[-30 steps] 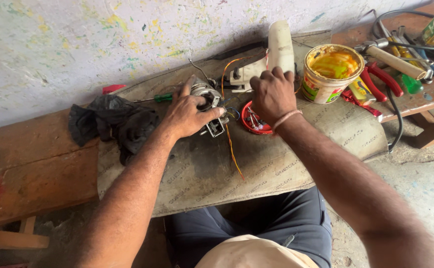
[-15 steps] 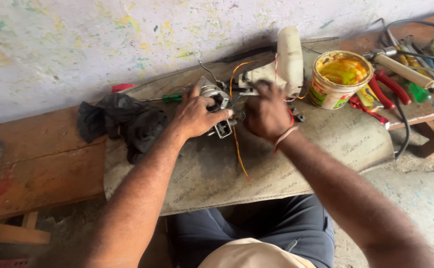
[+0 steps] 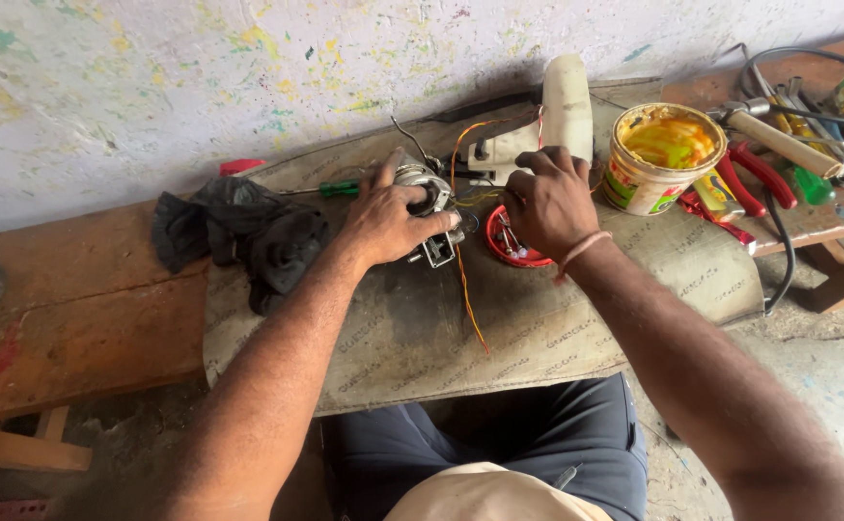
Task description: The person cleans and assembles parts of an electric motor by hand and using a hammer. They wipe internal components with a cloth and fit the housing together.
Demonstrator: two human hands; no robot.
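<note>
Left hand clamps the small electric motor on the tabletop; right hand pinches its orange wires. Motor judged heavy, rigid; grip the metal body, since the thin leads look fragile.

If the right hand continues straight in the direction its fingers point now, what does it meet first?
The right hand points up and away from the body, toward the wall. The white plastic housing lies right ahead of its fingertips and is probably met first, though depth is hard to judge from this view.
</note>
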